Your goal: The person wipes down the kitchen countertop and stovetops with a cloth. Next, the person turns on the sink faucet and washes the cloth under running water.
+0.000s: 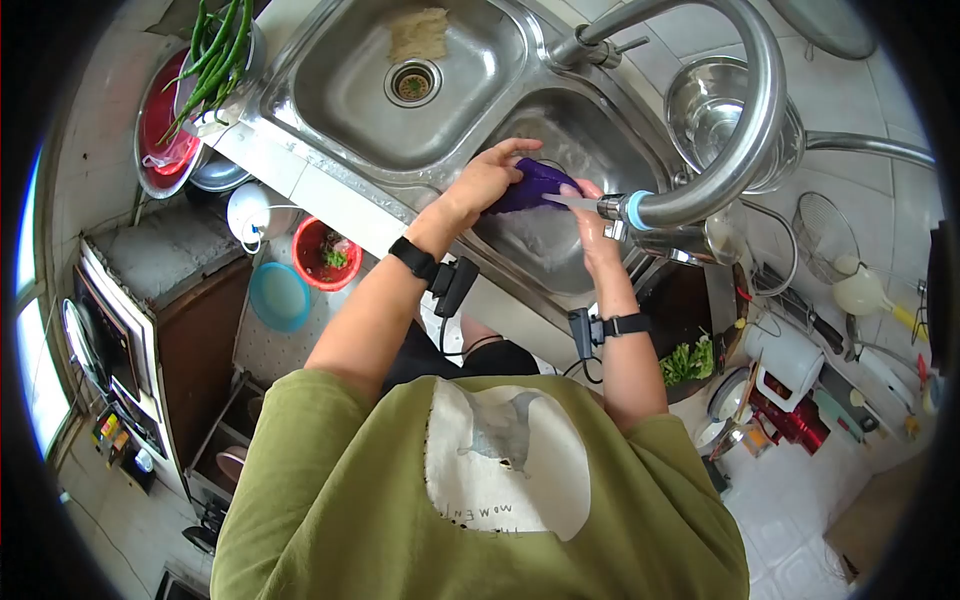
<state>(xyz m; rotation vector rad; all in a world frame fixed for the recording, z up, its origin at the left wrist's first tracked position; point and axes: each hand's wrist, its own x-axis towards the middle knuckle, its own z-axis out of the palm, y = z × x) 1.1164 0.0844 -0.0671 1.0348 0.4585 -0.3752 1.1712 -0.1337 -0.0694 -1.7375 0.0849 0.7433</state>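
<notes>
A deep purple cloth [532,187] is stretched between my two hands over the smaller sink basin [600,125], under the faucet's spout [612,207]. My left hand [492,180] grips its left side, with the thumb tucked against the cloth and a finger reaching out past it. On the other side, my right hand [590,215] is closed on the cloth's right end, close to the spout. Water streams from the spout across the fingers and the cloth. Both hands look wet, and the undersides of the fingers are hidden.
A larger basin [340,110] holds a tan cloth [418,35] beside its drain. Green chillies [215,65] overhang a bowl at upper left. A red bowl [327,254] and a blue basin [280,297] stand lower left. The curved faucet [768,90] arches over the right side, near a steel pot [715,110].
</notes>
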